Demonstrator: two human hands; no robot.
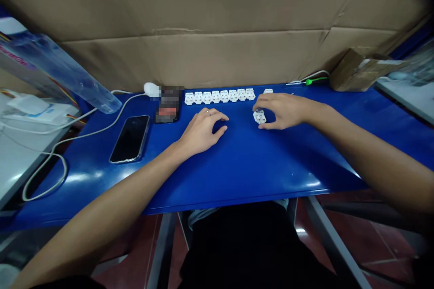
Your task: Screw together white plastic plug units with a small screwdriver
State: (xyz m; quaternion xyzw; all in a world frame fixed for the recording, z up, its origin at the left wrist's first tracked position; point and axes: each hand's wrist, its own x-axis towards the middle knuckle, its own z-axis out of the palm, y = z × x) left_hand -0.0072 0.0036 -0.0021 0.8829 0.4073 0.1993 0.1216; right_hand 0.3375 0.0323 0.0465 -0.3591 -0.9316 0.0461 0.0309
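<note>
right hand [286, 110], closed on a white plastic connector block [259, 117]: thumb along the near edge, forefinger over the far edge, remaining fingers curled above. block just right of the middle of the table [244, 176], close to the far row; contact with the surface impossible to tell. pinch at opposite edges, as shown, good for a steady hold, with the top face left largely uncovered. left hand [202, 132] loosely open, palm down, fingers slightly curled, holding nothing, a ring [206, 111] on one finger; nearest to a row of eight white connector blocks [219, 96], side by side near the far edge. one more white connector block [268, 91] apart at the row's right end, just beyond the right hand.

table glossy blue. to the left, a black smartphone [129, 139], a pixelated object [167, 104], and what looks like a white computer mouse [151, 90] on a white cable [125, 101]. far right, a small green item [313, 81] and a torn cardboard box [356, 71]. behind, a cardboard sheet [203, 22]; below, a red tiled floor [373, 230].
</note>
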